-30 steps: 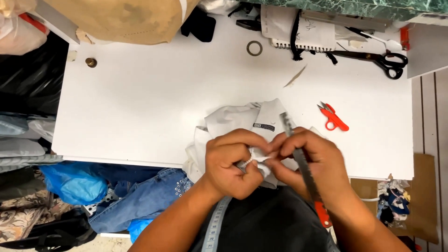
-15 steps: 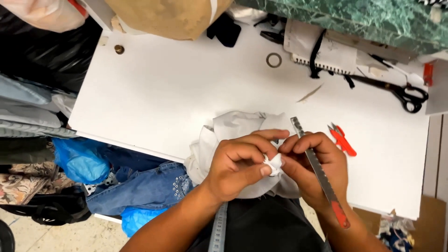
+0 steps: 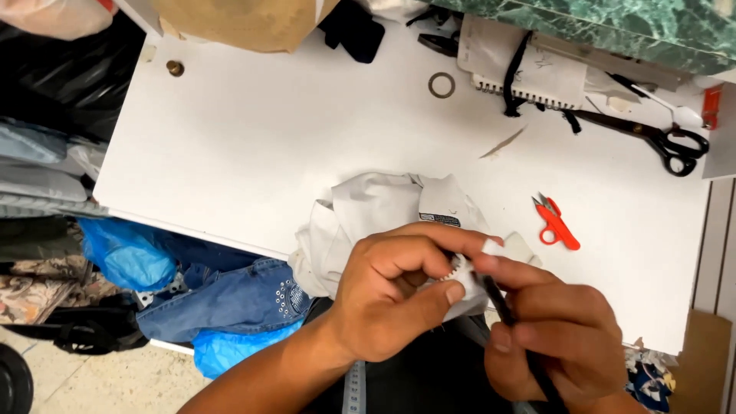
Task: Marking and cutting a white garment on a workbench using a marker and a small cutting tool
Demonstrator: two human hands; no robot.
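Now left hand [image 3: 391, 295] pinches white cloth [image 3: 383, 215]; right hand [image 3: 563, 337] grips dark tool [image 3: 506, 310].

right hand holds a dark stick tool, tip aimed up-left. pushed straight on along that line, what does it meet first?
The right hand would drive the tool into the white cloth pinched by the left hand, whose thumb sits just beside the tip. Depth is unclear.
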